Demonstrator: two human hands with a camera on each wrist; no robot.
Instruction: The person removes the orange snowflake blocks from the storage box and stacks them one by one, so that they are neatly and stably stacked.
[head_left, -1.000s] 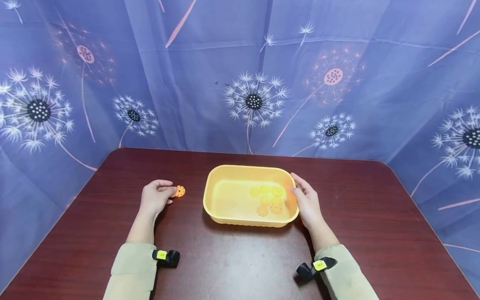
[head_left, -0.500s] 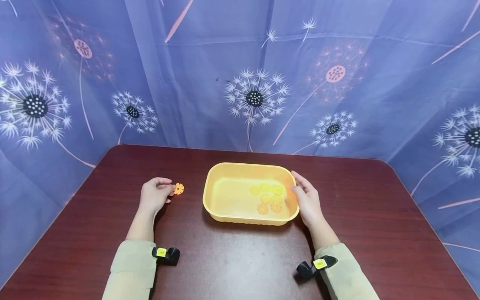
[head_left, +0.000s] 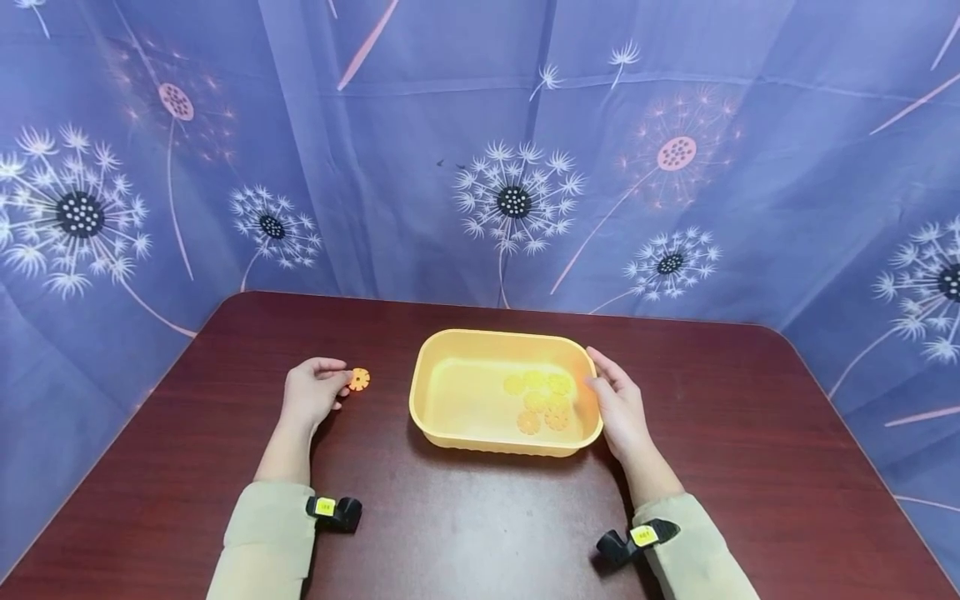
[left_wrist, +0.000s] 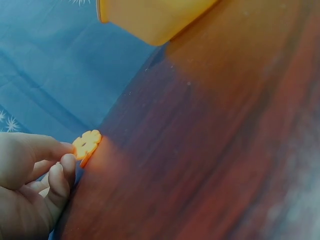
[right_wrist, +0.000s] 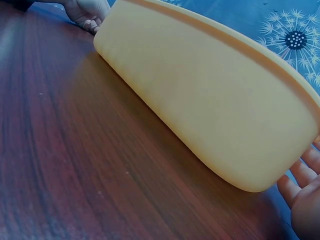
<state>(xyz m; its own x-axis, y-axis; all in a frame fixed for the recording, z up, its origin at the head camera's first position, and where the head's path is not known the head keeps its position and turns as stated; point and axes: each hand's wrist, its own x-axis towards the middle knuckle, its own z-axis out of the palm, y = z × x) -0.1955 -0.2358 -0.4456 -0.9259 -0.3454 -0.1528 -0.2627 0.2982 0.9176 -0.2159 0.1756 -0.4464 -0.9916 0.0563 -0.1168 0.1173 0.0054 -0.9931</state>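
Between thumb and fingertips, my left hand [head_left: 309,392] pinches an orange notched disc [head_left: 360,380] with a hole in its middle, at the left of the table. The left wrist view shows this orange disc [left_wrist: 87,143] close over the wood, with another orange edge just under it. A yellow plastic basin [head_left: 480,445] stands in the middle. My right hand [head_left: 621,412] grips its right end, thumb over the rim and fingers along the outer wall. Several yellow and orange notched discs [head_left: 536,402] lie in the basin's right half.
The dark red-brown wooden table [head_left: 480,533] carries the basin. Behind it hangs a blue curtain [head_left: 405,167] with a dandelion print, on the left and right sides too. Black wrist mounts [head_left: 335,512] sit on both sleeves.
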